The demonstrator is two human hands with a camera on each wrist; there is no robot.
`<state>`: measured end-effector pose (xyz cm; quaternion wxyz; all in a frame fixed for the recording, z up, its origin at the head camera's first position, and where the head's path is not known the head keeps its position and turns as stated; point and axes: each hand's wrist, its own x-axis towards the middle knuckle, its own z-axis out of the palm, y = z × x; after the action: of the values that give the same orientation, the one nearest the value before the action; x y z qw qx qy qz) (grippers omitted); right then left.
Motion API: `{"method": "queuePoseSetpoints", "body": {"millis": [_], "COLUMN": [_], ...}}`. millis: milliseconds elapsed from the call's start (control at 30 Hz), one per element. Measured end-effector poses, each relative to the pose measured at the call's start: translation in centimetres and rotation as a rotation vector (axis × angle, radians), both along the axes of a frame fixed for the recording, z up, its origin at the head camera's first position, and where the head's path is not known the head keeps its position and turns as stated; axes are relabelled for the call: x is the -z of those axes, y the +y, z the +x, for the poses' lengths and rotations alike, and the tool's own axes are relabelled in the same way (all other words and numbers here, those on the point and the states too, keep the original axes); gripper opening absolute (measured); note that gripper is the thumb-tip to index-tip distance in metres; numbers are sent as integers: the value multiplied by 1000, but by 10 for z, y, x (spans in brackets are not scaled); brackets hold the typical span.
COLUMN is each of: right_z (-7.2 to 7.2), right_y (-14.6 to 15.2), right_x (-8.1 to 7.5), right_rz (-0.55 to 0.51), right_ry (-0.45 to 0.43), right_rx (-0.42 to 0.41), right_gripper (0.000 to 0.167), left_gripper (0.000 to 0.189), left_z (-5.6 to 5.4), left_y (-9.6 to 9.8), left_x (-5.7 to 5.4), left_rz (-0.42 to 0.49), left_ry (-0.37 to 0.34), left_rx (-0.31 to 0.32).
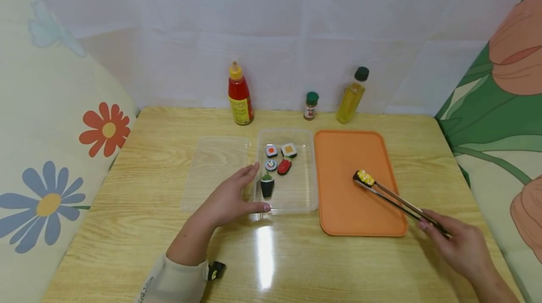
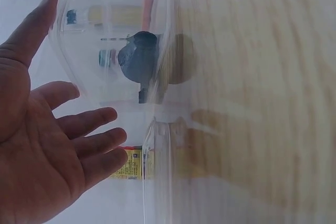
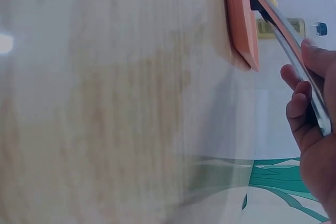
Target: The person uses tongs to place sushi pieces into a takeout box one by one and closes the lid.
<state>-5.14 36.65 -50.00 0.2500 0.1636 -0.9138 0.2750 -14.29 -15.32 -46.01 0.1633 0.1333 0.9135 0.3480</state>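
My right hand (image 1: 461, 244) holds metal tongs (image 1: 402, 204), their tips around a corn-topped sushi piece (image 1: 365, 178) with a dark wrap. That piece is over the orange tray (image 1: 351, 152); whether it touches the tray I cannot tell. At the left side of a clear plastic container (image 1: 315, 171) is my left hand (image 1: 228, 202), fingers and thumb spread around the near left corner. In the left wrist view, the left hand's palm (image 2: 42, 156) shows, with nothing gripped. Inside the container lie several toy sushi pieces, among them a dark cone-shaped hand roll (image 1: 267, 186) and a red-topped piece (image 1: 284, 166).
A clear lid (image 1: 211, 162) lies left of the container. Along the back stand a red sauce bottle (image 1: 240, 100), a small green-capped spice jar (image 1: 311, 105) and an oil bottle (image 1: 351, 100). A white cloth (image 1: 275, 35) hangs behind the wooden table (image 1: 313, 265).
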Motion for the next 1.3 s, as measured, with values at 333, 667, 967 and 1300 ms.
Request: {"method": "queuePoseSetpoints", "body": {"millis": [333, 667, 967, 1300], "right_z": [-11, -24, -35, -50], "right_y": [-4, -11, -20, -31], "right_x": [-11, -24, -35, -45], "right_rz": [9, 13, 8, 12], "right_ry": [-22, -31, -19, -42], "right_rx": [-49, -92, -151, -227], "right_gripper": [45, 44, 42, 41], "left_gripper": [117, 117, 117, 117], "left_z": [1, 1, 1, 1], "left_y": [-2, -1, -1, -1], "left_x": [2, 2, 3, 3], "left_rz": [10, 26, 33, 27], "left_ry": [-10, -11, -14, -19], "left_rx": [-10, -5, -7, -9]}}
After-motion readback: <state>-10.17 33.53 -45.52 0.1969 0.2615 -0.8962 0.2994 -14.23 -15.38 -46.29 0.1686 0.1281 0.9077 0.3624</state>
